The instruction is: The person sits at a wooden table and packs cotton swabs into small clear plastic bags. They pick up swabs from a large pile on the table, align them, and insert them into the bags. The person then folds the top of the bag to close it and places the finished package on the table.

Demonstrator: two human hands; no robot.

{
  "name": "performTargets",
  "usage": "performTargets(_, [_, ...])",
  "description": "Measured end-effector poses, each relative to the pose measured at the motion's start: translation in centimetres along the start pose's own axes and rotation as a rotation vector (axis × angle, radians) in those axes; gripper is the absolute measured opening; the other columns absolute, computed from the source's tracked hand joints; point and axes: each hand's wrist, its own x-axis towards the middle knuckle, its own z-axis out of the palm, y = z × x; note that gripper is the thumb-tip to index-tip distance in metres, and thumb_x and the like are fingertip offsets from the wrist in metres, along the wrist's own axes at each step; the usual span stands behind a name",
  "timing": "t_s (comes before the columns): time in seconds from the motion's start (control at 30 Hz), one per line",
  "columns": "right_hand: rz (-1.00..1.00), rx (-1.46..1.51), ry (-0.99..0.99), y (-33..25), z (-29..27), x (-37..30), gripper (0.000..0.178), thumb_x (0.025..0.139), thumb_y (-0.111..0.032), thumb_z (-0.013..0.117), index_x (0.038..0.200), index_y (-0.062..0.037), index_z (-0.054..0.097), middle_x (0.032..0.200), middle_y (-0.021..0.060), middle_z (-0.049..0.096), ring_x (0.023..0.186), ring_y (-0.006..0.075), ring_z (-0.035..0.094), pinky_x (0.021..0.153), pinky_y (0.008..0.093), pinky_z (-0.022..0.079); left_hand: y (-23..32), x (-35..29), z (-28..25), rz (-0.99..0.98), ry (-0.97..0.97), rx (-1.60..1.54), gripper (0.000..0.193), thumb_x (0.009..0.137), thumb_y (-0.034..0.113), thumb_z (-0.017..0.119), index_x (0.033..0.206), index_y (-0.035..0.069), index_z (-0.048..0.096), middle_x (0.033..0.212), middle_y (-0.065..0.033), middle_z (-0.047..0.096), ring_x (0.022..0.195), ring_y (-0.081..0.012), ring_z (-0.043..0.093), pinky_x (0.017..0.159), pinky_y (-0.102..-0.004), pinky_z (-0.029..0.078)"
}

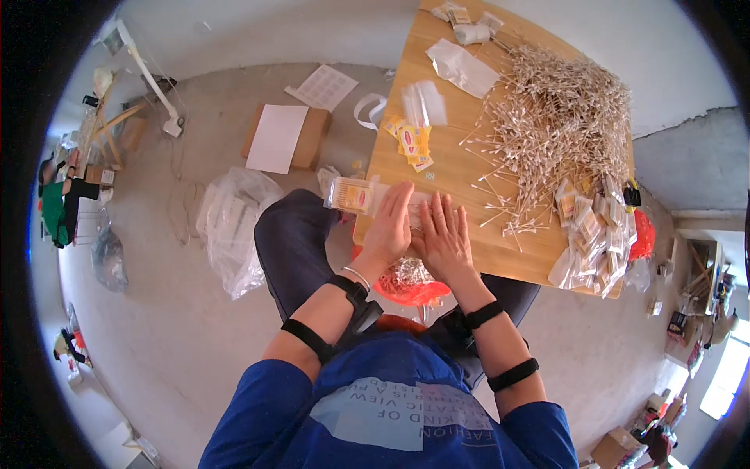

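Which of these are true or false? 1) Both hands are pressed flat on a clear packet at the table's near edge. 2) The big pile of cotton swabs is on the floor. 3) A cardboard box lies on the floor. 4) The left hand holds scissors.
1) True: the left hand and right hand lie flat, side by side, on a clear packet at the near edge of the wooden table.
2) False: the pile of cotton swabs is on the table.
3) True: a cardboard box lies on the floor.
4) False: no scissors show; the left hand is open and flat.
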Motion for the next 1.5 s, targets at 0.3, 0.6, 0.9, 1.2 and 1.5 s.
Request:
performTargets(0.3, [0.028, 0.228, 0.333, 0.0, -1.6, -0.1, 0.027, 0.072, -0.016, 0.073, 0.097, -0.0071, 0.067, 0.124, 0.0101, 0.056, 0.124, 0.033, 0.045, 0.107, 0.0506, 0.034, 0.0, -0.1, -0.5, -0.029, 0.052, -0.068, 0.051, 0.089, -0.005, 0.046, 0.139, -0.001, 0.041, 0.136, -0.0246, 0.048, 0.127, -0.0416, 0.045, 0.107, -0.0458, 0.039])
performTargets(0.6, [0.004, 0.22, 0.321, 0.2, -0.5, 0.7, 0.015, 0.078, -0.014, 0.067, 0.091, -0.0074, 0.064, 0.108, 0.0081, 0.057, 0.109, 0.0313, 0.05, 0.093, 0.0465, 0.04, -0.1, 0.0, -0.5, -0.019, 0.059, -0.063, 0.049, 0.09, -0.004, 0.047, 0.138, 0.0, 0.042, 0.133, -0.0235, 0.05, 0.125, -0.0414, 0.047, 0.105, -0.0454, 0.041])
performTargets(0.9, [-0.037, 0.194, 0.296, 1.1, -1.8, -0.6, 0.015, 0.077, -0.015, 0.068, 0.09, -0.0085, 0.063, 0.112, 0.0058, 0.056, 0.108, 0.0299, 0.05, 0.09, 0.0457, 0.041, 0.2, 0.0, -0.6, -0.025, 0.081, -0.102, 0.044, 0.095, 0.002, 0.044, 0.138, 0.0, 0.044, 0.132, -0.0249, 0.052, 0.122, -0.0427, 0.05, 0.104, -0.0458, 0.04])
performTargets(1.2, [0.12, 0.27, 0.343, 0.3, -1.7, 1.1, 0.051, 0.073, -0.01, 0.075, 0.119, -0.0042, 0.054, 0.131, 0.016, 0.05, 0.121, 0.0379, 0.046, 0.101, 0.0493, 0.038, 0.1, 0.1, -0.7, -0.037, 0.041, -0.083, 0.047, 0.092, -0.002, 0.046, 0.139, 0.0, 0.041, 0.136, -0.0231, 0.049, 0.127, -0.0403, 0.046, 0.106, -0.0443, 0.04])
performTargets(1.5, [0.19, 0.673, 0.458, 2.4, -0.2, -1.1, 0.068, 0.083, 0.006, 0.048, 0.147, 0.0054, 0.025, 0.15, 0.0276, 0.032, 0.138, 0.0456, 0.032, 0.116, 0.048, 0.027, 1.9, -0.6, -0.9, -0.087, 0.07, -0.125, 0.059, 0.093, -0.004, 0.046, 0.148, -0.001, 0.027, 0.145, -0.0245, 0.04, 0.135, -0.042, 0.038, 0.114, -0.0468, 0.03])
